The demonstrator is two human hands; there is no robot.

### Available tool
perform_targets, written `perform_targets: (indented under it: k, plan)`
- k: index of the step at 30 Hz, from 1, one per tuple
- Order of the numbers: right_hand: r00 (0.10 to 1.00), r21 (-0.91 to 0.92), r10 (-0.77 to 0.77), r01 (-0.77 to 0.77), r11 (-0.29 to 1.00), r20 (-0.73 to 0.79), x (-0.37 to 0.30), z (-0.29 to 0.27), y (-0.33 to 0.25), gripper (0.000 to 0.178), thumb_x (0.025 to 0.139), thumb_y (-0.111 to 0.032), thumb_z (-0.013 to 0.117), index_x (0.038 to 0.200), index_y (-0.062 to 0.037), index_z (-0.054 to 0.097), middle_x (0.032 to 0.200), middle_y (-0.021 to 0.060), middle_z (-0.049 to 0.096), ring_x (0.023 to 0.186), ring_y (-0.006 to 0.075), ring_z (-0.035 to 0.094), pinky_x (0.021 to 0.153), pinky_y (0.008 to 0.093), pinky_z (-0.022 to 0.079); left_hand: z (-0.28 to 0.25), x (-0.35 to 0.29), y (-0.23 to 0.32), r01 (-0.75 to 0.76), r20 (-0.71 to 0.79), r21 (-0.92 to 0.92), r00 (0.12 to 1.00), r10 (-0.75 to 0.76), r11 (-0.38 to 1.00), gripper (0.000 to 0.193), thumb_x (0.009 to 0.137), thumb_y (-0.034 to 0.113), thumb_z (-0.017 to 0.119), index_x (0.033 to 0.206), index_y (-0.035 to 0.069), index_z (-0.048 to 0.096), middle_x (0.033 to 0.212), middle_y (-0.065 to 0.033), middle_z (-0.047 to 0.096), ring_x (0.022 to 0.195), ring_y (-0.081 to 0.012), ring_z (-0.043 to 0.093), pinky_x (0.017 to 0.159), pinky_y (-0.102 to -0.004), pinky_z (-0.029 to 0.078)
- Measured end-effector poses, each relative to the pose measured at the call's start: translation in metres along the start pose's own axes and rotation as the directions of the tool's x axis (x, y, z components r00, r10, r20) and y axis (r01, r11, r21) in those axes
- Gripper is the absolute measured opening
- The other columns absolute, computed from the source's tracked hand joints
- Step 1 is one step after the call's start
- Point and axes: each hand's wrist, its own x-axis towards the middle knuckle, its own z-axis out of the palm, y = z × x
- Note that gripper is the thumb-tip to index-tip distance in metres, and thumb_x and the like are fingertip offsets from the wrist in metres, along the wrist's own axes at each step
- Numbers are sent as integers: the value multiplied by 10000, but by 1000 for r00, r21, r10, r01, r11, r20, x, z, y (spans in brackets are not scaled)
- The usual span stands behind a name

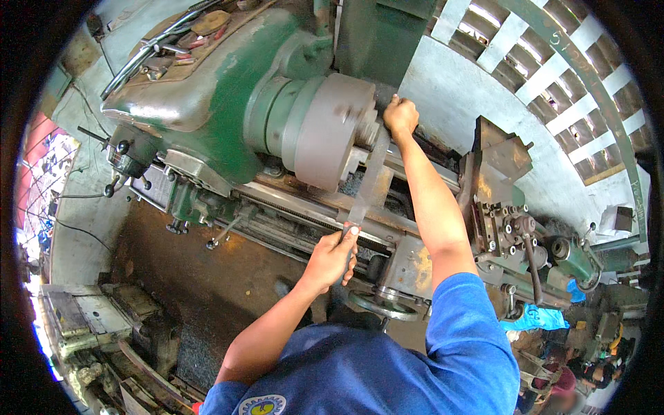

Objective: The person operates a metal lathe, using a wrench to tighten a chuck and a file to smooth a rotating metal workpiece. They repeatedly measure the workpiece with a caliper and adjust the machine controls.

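A long flat metal file point(374, 168) lies across the front of a large grey lathe chuck point(330, 131), close to the jaws. My left hand point(332, 259) is closed around the file's dark handle at the near end, thumb along the top. Out at the far end, my right hand point(401, 116) is closed in a fist on the file's tip, which the fingers mostly hide. The workpiece point(365, 131) in the jaws is hard to make out behind the file.
The green headstock point(228, 83) carries loose tools on top. Below the chuck run the bed rails point(297, 200). At right stand the carriage and tool post point(508, 232), with a handwheel point(384, 304) near my body. A person point(560, 391) is at lower right.
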Motion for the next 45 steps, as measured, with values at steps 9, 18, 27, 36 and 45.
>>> perform_targets:
  k: [9,18,27,36,45]
  plan:
    - [998,-37,-67,67,997,7,55,11,5,448,985,-350,606,950,74,746,1053,352,697,1039,497,688,938,529,540,14,44,30,79,-1,-30,997,-79,996,487,1065,490,539,858,50,531,614,-22,500,431,-131,486,384,-305,399]
    - [971,61,-236,237,970,-31,3,0,23,462,1007,-344,558,863,65,716,946,352,694,931,536,682,853,586,535,10,-10,22,128,-43,55,991,-126,990,433,1102,395,496,867,32,517,602,-30,491,408,-137,474,371,-302,387]
    - [979,11,-201,200,980,22,4,-5,44,455,1036,-397,523,1023,19,708,1010,292,715,988,490,686,875,569,533,12,-1,10,104,-13,286,994,-105,952,535,1082,523,467,831,55,526,583,-33,523,419,-147,532,411,-329,438]
    - [981,252,-72,117,961,-181,83,-113,18,539,1023,-527,556,878,-34,716,684,96,626,675,238,586,673,417,502,31,-19,53,-281,238,543,955,175,791,455,1090,474,467,1199,55,607,730,-153,637,544,-247,649,536,-411,522]
    - [825,657,-188,543,523,-532,-161,-333,-100,466,1074,-467,489,1298,-63,550,960,31,583,839,117,518,636,241,376,-151,-226,175,-406,-16,835,658,753,372,243,900,231,795,1055,46,768,964,-129,783,921,-230,763,842,-361,582]
